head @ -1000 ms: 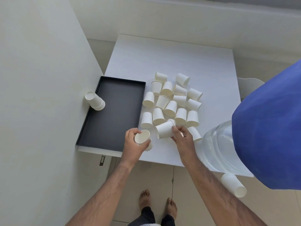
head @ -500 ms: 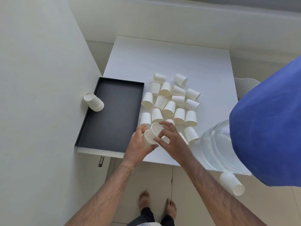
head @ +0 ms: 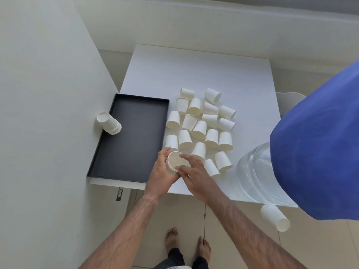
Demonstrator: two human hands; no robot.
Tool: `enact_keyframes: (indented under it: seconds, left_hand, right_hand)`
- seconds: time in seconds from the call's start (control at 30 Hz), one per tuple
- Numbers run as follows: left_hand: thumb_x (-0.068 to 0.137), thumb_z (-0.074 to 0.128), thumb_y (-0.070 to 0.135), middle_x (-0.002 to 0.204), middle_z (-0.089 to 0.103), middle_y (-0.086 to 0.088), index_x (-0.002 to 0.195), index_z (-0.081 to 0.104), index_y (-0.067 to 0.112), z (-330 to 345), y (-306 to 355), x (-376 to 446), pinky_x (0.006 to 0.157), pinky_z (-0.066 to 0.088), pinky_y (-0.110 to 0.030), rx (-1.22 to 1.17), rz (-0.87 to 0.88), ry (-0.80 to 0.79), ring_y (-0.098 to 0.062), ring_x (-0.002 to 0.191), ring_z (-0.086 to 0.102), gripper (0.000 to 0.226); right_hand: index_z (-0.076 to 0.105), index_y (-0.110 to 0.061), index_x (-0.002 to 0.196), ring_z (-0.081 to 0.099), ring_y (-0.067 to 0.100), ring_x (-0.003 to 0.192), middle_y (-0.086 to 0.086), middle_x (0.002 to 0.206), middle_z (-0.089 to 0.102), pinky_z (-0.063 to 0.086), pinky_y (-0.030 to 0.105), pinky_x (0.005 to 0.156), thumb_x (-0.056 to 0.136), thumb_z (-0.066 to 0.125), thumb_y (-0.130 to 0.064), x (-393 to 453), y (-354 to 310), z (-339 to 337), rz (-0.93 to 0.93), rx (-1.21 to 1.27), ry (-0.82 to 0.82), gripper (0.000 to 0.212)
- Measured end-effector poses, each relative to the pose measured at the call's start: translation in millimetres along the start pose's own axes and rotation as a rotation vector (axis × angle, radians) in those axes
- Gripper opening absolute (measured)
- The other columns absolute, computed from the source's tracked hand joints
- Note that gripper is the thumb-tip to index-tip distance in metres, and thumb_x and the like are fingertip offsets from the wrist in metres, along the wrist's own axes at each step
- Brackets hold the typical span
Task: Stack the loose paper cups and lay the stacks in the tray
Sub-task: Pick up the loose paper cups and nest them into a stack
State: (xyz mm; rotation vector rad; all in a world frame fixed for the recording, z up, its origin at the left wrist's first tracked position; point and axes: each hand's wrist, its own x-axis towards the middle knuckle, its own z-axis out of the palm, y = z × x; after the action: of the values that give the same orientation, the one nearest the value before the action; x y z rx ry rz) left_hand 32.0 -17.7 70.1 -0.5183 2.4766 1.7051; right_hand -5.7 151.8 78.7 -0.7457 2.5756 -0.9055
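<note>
Second cup now nested; cup stack [head: 174, 162] inside left hand [head: 162, 172] grip.

Head view, steeply down over table [head: 194, 70]

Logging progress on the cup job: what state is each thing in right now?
Left hand: grip shut on held cups.
Right hand: fingers resting on held cups.
Held cups: nested, mouth up.
Loose cups: unstacked on table.
Finished stack: at tray's left edge.
Tray: otherwise unfilled.

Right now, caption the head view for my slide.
Left hand holds nested cups beside black tray; right hand steadies them.
</note>
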Motion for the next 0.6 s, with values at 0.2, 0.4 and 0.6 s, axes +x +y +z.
enact_keyframes:
  seconds: [0.2,0.4,0.6]
  left_hand:
    - [0.078,0.095,0.036,0.142,0.055,0.031,0.146,0.035,0.054,3,-14,0,0.104,0.044,-0.019,0.011,-0.023,0.008,0.003,0.134,0.055,0.092]
    - [0.078,0.096,0.034,0.142,0.052,0.036,0.144,0.034,0.059,3,-27,-6,0.101,0.040,-0.012,0.043,-0.051,0.003,0.005,0.133,0.053,0.093]
    - [0.078,0.097,0.033,0.138,0.052,0.043,0.130,0.032,0.075,-1,-25,-9,0.097,0.040,-0.010,0.055,-0.044,0.043,0.013,0.129,0.053,0.093]
  right_hand:
    - [0.064,-0.027,0.112,0.056,0.010,0.112,-0.013,0.118,0.057,0.046,0.019,0.096,0.100,0.064,-0.022,-14,28,9,0.258,0.299,0.301,0.012]
    - [0.054,-0.011,0.108,0.058,0.021,0.081,0.001,0.093,0.057,0.044,0.028,0.066,0.093,0.076,-0.035,-30,81,24,0.948,0.691,0.420,0.036]
    - [0.060,-0.016,0.084,0.033,0.018,0.062,-0.002,0.070,0.042,0.032,0.031,0.058,0.088,0.076,-0.054,-24,94,34,1.216,0.881,0.290,0.042]
